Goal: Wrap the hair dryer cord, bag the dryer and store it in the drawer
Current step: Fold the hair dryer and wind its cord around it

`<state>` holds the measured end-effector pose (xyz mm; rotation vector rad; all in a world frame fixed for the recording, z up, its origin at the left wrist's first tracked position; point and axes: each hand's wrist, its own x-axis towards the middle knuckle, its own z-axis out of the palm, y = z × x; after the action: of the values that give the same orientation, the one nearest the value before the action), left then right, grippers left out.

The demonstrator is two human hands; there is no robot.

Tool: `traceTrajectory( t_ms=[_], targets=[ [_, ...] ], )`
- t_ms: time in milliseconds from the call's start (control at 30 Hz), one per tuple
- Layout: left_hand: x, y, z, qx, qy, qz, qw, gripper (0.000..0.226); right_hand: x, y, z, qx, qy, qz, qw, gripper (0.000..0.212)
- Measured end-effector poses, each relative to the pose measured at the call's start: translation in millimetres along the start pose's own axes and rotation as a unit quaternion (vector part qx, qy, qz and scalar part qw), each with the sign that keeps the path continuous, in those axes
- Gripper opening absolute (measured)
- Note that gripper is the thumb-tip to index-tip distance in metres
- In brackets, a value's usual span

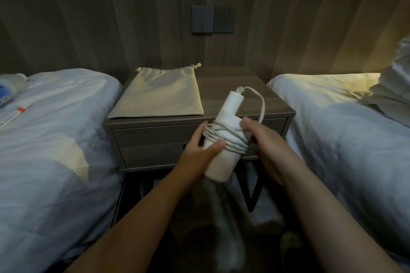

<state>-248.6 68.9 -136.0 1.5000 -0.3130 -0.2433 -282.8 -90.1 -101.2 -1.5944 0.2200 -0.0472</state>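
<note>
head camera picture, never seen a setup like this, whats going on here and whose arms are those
There is no machine here. A person wears a wide-angle camera on the head, looking forward and down, so the two bare arms are the person's own. The left hand grips a white hair dryer around its body. Its cord is wound several times around the dryer, with one loose loop left. The right hand appears to hold that cord beside the dryer. Behind the hands stands a nightstand between two beds. A beige drawstring bag lies flat on its top, and its drawer is closed. A wall socket sits above.
</note>
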Motion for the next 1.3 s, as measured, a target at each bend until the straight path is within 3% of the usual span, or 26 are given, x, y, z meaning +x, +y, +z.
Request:
traceTrajectory(
  t_ms=[100,233,367,467,533,633,800,1100,1300],
  targets=[
    [-1.3,-4.8,0.8,0.056,0.0,0.021,0.998,0.087,2.3,8.2,-1.0,0.026,0.003,0.0,1.0,0.031],
    [-3.9,-5.6,2.2,0.133,0.021,0.023,0.991,0.1,2.1,17.1,-0.7,0.083,-0.002,-0.002,0.997,0.034],
    [-9.2,-2.1,5.0,0.252,0.02,0.039,0.967,0.108,-0.6,21.3,0.3,0.129,-0.001,-0.001,0.992,0.062],
    [-13.8,-0.2,7.6,0.302,0.022,0.08,0.95,0.111,-2.3,20.7,-0.4,0.149,0.002,-0.009,0.989,0.066],
    [-15.5,1.5,9.8,0.314,0.022,0.097,0.944,0.112,-3.0,17.2,-1.6,0.145,0.012,-0.009,0.989,0.048],
    [-13.0,8.6,10.1,0.298,0.015,0.084,0.951,0.111,-3.5,8.0,-0.4,0.13,0.053,-0.008,0.99,0.031],
    [-2.1,24.0,3.2,0.251,-0.004,0.063,0.966,0.108,-1.1,-10.1,8.2,0.102,0.089,-0.023,0.991,0.029],
    [49.4,60.4,-19.7,0.276,0.033,0.061,0.958,0.108,57.7,-58.6,7.3,0.057,-0.048,0.027,0.997,0.04],
    [114.5,75.1,-30.3,0.286,0.028,0.065,0.956,0.11,115.5,-83.1,6.3,0.105,-0.044,0.028,0.993,0.025]
  ],
)
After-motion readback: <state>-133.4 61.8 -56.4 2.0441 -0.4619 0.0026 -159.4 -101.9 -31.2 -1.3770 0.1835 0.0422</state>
